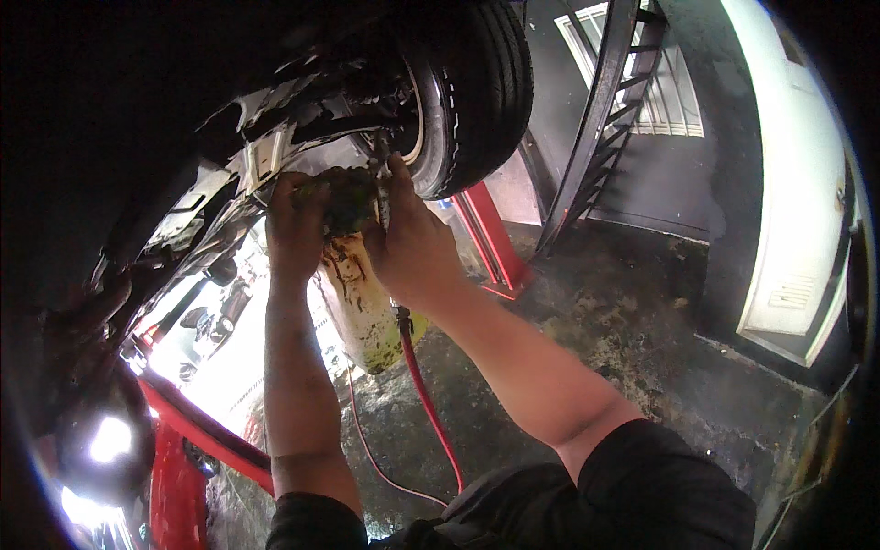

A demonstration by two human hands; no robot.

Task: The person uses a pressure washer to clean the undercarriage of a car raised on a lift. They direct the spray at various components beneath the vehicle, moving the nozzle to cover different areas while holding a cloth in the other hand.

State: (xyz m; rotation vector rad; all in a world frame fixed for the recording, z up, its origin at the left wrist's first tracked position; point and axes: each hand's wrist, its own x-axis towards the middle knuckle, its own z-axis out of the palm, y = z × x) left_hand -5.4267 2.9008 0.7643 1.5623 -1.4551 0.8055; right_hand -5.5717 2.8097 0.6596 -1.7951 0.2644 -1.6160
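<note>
Overhead, both my arms reach up beneath a raised car. My left hand [298, 229] is closed around the dark, grimy top of a stained yellowish-white plastic container [353, 298]. On the other side of it, my right hand [412, 247] grips a slim metal air gun [381, 197], mostly hidden by the fingers. Below that hand, a metal coupling [401, 316] joins a red hose [424, 394] that hangs down. How the gun and container connect cannot be made out. Just above sits the car's tyre [481, 96], near dark suspension parts [367, 101].
The car's dark underbody [92, 110] fills the upper left. Red lift parts stand at the lower left [206, 426] and behind the tyre [490, 238]. A black metal stair frame [596, 119] leans near a barred window [674, 92]. At right is a white door [797, 183]; the floor [614, 339] is stained.
</note>
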